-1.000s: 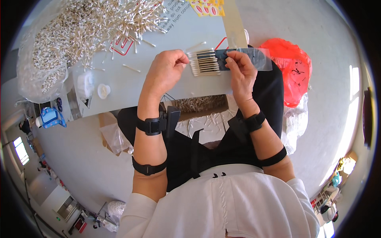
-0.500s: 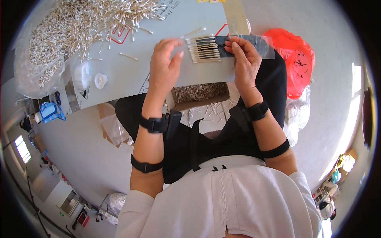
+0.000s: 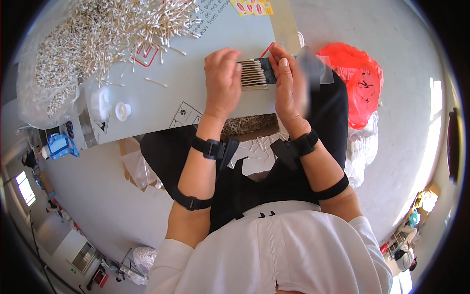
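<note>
1. Cotton swabs lie in a close, parallel row between the two hands, near the right end of the worktop, with a dark strip showing among and beside them.
2. Left hand is curled at the row's left end, its fingertips smeared by blur; I cannot tell whether its grip is closed on any swab.
3. Right hand stands edge-on over the strip, fingers fairly straight; blur beside it hides whether its grip is open or pinching anything.
4. Step in hand, as I judge it: evening up the row from both ends. Next move calls for light, equal pressure, keeping the sticks flat and parallel.
5. Slim, straight, pale sticks end in soft, rounded white tips; they would probably roll easily if nudged.
6. Strip looks smooth and flat, and clear film shows beyond the right hand.
7. Loose swabs form a tangled, bristling heap, partly inside a crinkled, see-through bag.
</note>
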Motion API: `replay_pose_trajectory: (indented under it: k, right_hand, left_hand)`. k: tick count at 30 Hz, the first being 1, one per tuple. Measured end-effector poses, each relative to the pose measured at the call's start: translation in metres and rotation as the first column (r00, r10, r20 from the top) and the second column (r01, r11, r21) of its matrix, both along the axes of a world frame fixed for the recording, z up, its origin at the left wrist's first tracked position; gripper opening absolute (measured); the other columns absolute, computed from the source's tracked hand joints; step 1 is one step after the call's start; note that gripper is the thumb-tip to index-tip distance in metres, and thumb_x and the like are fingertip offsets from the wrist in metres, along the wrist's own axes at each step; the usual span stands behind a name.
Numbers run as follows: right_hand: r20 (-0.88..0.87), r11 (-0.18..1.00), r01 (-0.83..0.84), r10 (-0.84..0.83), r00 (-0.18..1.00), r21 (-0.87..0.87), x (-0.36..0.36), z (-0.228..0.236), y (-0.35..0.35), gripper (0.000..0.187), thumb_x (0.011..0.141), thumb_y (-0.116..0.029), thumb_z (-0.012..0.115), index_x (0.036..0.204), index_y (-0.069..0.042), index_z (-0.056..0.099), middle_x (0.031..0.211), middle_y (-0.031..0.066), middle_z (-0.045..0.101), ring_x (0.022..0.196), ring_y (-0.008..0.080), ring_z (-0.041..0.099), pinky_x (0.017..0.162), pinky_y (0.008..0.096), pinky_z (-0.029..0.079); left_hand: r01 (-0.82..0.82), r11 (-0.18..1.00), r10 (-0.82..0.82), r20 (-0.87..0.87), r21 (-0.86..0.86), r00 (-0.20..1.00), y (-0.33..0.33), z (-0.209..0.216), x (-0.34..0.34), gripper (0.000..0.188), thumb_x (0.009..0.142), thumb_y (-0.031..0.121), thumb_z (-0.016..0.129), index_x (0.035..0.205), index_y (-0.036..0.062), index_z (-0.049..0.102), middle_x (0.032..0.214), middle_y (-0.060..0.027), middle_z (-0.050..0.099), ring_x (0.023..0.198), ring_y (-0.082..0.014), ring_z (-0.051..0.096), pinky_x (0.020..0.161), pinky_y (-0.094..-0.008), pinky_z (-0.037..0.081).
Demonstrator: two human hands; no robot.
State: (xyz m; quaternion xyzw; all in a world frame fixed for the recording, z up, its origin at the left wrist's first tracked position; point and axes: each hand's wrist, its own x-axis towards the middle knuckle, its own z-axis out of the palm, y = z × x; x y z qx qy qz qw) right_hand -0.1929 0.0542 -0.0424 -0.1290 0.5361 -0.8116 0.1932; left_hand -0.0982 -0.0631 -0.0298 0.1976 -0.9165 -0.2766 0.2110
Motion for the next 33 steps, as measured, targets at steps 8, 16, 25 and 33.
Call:
replay_pose_trajectory:
  k: [8,16,25,33]
  right_hand:
    - [-0.028,0.997,-0.07,0.071,0.997,0.027,0.004,0.003,-0.02,0.041,0.105,-0.023,0.042,0.133,0.006,0.05,0.138,0.015,0.051,0.13,0.0223,0.048,0.113,0.0347,0.036]
    - [-0.042,0.998,-0.054,0.055,0.998,0.024,0.003,0.002,-0.021,0.04,0.105,-0.021,0.042,0.133,0.007,0.05,0.137,0.0166,0.052,0.129,0.0225,0.049,0.112,0.0341,0.037]
    - [-0.014,0.961,-0.158,0.165,0.986,0.225,-0.007,0.047,0.039,0.019,0.098,-0.012,0.057,0.105,0.004,0.064,0.096,0.0068,0.07,0.086,0.0124,0.065,0.079,0.0284,0.053]
    - [-0.477,0.555,-0.219,0.817,0.322,0.803,0.019,0.057,0.072,0.007,0.072,-0.002,0.065,0.077,-0.005,0.06,0.071,0.0134,0.058,0.072,0.036,0.061,0.064,0.0426,0.049]
  left_hand:
    - [-0.043,0.745,0.373,-0.361,0.666,0.855,0.023,-0.004,-0.009,0.051,0.105,0.031,0.041,0.143,-0.0033,0.039,0.144,-0.0155,0.042,0.134,-0.0253,0.04,0.113,-0.0383,0.031]
    - [0.019,0.713,0.396,-0.425,0.701,0.814,0.03,-0.008,-0.012,0.047,0.103,0.026,0.045,0.141,-0.0016,0.042,0.144,-0.0143,0.043,0.131,-0.0245,0.043,0.113,-0.0393,0.031]
    - [-0.141,0.797,0.408,-0.35,0.588,0.843,0.005,0.001,0.044,0.034,0.093,0.008,0.061,0.125,-0.0018,0.057,0.13,-0.014,0.058,0.118,-0.0204,0.054,0.102,-0.0365,0.042]
    - [-0.023,0.99,0.045,0.152,-0.142,0.987,0.018,0.018,0.035,0.08,0.082,0.031,0.071,0.149,0.0083,0.032,0.159,-0.0165,0.021,0.148,-0.0323,0.016,0.117,-0.0537,0.014]
